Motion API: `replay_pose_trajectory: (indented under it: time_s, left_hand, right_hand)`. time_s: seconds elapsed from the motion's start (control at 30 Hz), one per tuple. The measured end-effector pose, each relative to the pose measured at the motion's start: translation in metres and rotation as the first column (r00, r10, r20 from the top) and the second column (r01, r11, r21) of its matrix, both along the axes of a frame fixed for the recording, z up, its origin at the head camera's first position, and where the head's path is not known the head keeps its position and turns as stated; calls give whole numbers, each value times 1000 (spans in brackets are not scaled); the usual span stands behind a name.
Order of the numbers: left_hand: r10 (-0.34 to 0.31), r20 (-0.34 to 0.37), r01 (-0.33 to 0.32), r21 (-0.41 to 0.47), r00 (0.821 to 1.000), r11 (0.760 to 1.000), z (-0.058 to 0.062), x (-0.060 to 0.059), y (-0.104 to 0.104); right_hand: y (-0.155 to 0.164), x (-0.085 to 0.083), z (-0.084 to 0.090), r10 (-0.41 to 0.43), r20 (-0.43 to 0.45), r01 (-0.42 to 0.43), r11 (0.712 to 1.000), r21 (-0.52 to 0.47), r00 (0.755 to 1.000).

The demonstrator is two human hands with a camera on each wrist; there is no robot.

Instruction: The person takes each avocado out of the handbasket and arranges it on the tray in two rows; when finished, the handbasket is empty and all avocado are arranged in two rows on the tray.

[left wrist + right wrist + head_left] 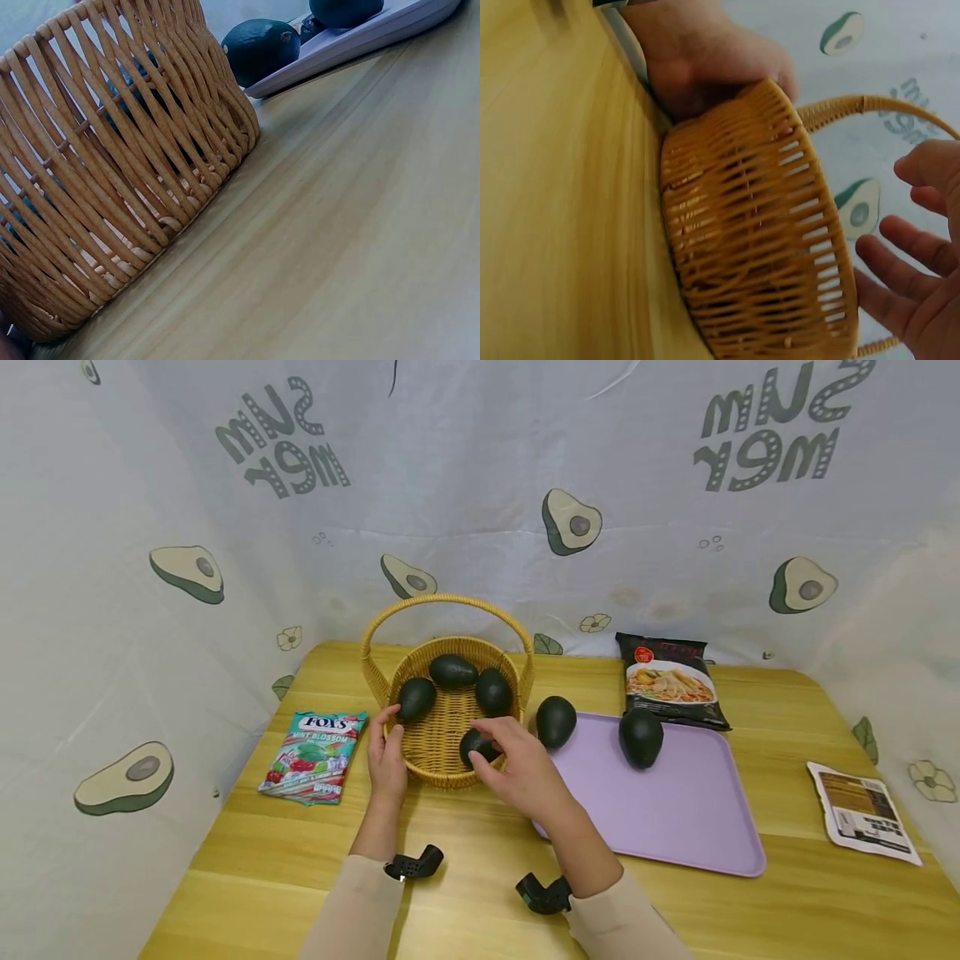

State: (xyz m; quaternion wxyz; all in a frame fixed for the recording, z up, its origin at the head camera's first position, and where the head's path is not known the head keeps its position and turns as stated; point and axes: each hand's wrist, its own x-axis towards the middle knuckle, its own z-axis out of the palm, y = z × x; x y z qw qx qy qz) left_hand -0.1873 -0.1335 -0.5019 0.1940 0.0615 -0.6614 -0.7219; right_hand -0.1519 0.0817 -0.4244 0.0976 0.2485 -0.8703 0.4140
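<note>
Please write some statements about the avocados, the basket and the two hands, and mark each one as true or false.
1. The wicker basket holds four avocados. True.
2. Two avocados lie at the tray. True: one at its corner, one on it.
3. The left hand lifts the basket by its handle. False: it rests against the basket's side wall.
4. The right hand is over the tray. False: it is at the basket's front rim, by the avocado there.
5. The candy bag lies right of the tray. False: it lies left of the basket.
</note>
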Motion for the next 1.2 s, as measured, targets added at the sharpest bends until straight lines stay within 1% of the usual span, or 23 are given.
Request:
replay_pose_trajectory:
  time_s: [0.07,0.13,0.23,0.27,0.3,0.37,0.43,0.5,0.57,0.67,0.7,0.77,0.87,0.93,1.0,1.1,1.2]
  left_hand:
    - [3,3,-3,-3,1000,1000,-1,-1,0]
    - [7,4,-7,-5,1000,1000,-1,-1,0]
    - [10,8,-10,-5,1000,1000,-1,-1,0]
    - [11,10,-11,-6,1000,1000,-1,-1,0]
    - [12,12,-12,-5,1000,1000,-1,-1,0]
    - [13,15,-13,-3,1000,1000,-1,-1,0]
    - [10,12,-10,-4,1000,1000,0,0,0]
    - [4,9,-4,-4,1000,1000,1,0,0]
    - [-2,5,2,-5,1000,1000,0,0,0]
    - [-1,0,1,-10,1000,1000,0,-1,0]
    - [0,-3,0,-9,1000,1000,0,-1,0]
    - [0,-8,0,-10,1000,1000,0,-2,0]
    - [-2,-14,2,-5,1000,1000,1,-2,1]
    - [3,-10,-3,-4,1000,1000,0,-2,1]
    - [9,-2,-9,-6,1000,1000,0,-3,0]
    - [13,7,-13,-8,1000,1000,-1,-3,0]
    - [10,9,-10,-3,1000,1000,-1,-3,-1]
  right_hand:
    - [-7,-2,3,-6,5,6,998,61,1000]
    - [-14,-3,7,-14,31,10,994,113,999]
    - [-24,-5,12,-11,87,-2,989,148,996]
    - [-28,-6,13,-5,104,-9,990,140,995]
    - [-31,-7,14,7,136,-22,994,110,991]
    - [-36,-9,13,42,193,-49,998,28,980]
    - [-39,-12,12,70,235,-58,997,-57,970]
    - [-40,-14,9,78,250,-54,993,-104,965]
    - [-39,-17,8,53,224,-33,995,-95,973]
    - [-33,-25,8,-2,179,3,1000,-8,984]
    - [-31,-29,8,-7,177,3,1000,23,984]
    - [-25,-36,11,-2,203,-19,995,103,979]
    - [-17,-47,16,47,285,-114,968,224,957]
    - [-13,-53,19,84,342,-189,940,284,936]
    - [-11,-58,20,106,377,-240,913,331,920]
    - [-10,-63,20,127,404,-287,885,366,906]
    - [-11,-65,19,128,403,-296,874,387,906]
